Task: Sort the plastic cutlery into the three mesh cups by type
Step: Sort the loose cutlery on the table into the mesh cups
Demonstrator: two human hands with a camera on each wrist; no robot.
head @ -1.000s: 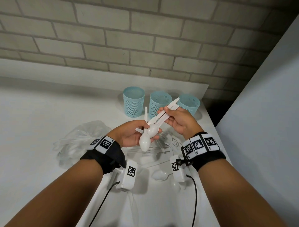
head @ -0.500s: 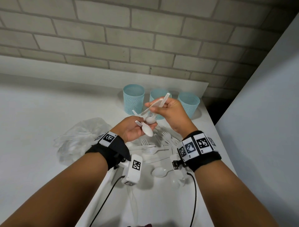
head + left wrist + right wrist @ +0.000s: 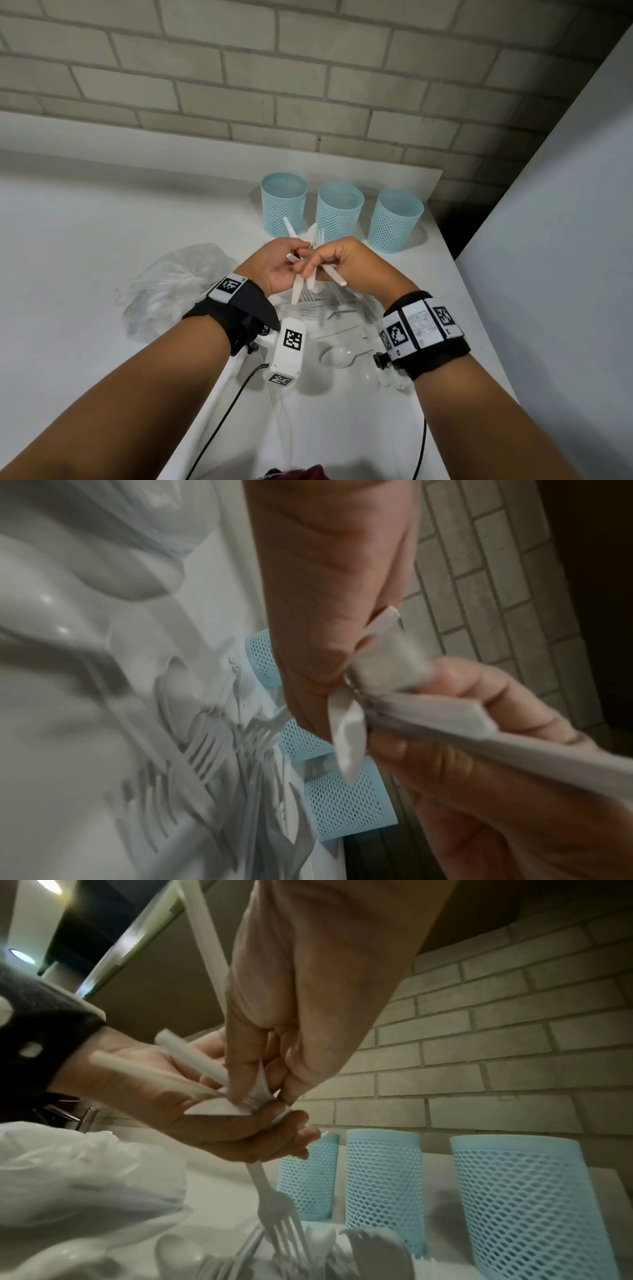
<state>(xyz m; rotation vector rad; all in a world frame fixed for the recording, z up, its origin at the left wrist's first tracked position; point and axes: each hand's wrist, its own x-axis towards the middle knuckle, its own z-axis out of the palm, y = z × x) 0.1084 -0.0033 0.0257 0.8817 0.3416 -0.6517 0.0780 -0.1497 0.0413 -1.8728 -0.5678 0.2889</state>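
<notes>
Both hands meet above the table in front of three blue mesh cups: left cup (image 3: 283, 205), middle cup (image 3: 339, 214), right cup (image 3: 395, 221). My left hand (image 3: 291, 255) grips a bundle of white plastic cutlery (image 3: 297, 291); in the right wrist view a fork (image 3: 274, 1204) hangs tines-down from it. My right hand (image 3: 320, 260) pinches pieces of the same bundle, with a handle (image 3: 330, 272) sticking out toward me. Its fingers (image 3: 246, 1080) close on a white piece against the left palm. More loose cutlery (image 3: 325, 308) lies on the table under the hands.
A crumpled clear plastic bag (image 3: 174, 284) lies left of the pile. A single spoon (image 3: 337, 356) lies nearer me. The table's right edge (image 3: 445, 260) runs just beyond the right cup, beside a grey panel. A brick wall stands behind the cups.
The hands were apart, each holding spoons, with the right one raised toward the cups. Now they are together again lower down, both holding the bundle, and the cups stand unobstructed.
</notes>
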